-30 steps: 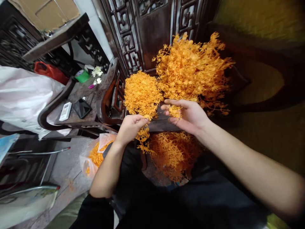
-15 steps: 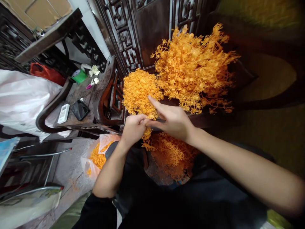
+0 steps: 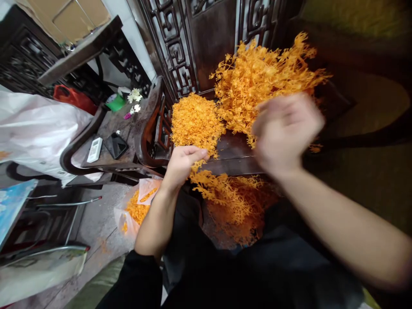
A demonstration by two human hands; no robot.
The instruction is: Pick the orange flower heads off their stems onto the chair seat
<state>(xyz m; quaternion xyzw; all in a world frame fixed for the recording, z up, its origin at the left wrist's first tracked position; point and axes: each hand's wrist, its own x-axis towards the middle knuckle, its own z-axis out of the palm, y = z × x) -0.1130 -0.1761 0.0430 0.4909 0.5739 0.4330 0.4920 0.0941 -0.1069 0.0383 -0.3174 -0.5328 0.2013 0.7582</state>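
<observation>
In the head view, my left hand [image 3: 183, 165] is closed, thumb against fingers, on an orange plastic flower sprig [image 3: 197, 166] that hangs below it. Just beyond it lies a dense pile of small orange blossoms [image 3: 196, 120] on a dark wooden bench. My right hand [image 3: 288, 128] is smeared by motion in front of a large bunch of orange flower stems [image 3: 251, 81]. Its fingers look curled, but whether anything is in them I cannot make out. Between my knees, low down, is a heap of thin orange stems [image 3: 238, 208].
A dark wooden armrest [image 3: 154, 124] stands left of the blossoms. On the side table [image 3: 106, 128] are a white remote [image 3: 95, 149], a black phone-like object [image 3: 116, 145] and a green tape roll [image 3: 115, 102]. A pale plastic bag [image 3: 122, 216] with orange pieces sits on the floor.
My right hand has left my left hand and moved right, up to the large bunch. My left hand stays near the blossom pile. The view has shifted slightly.
</observation>
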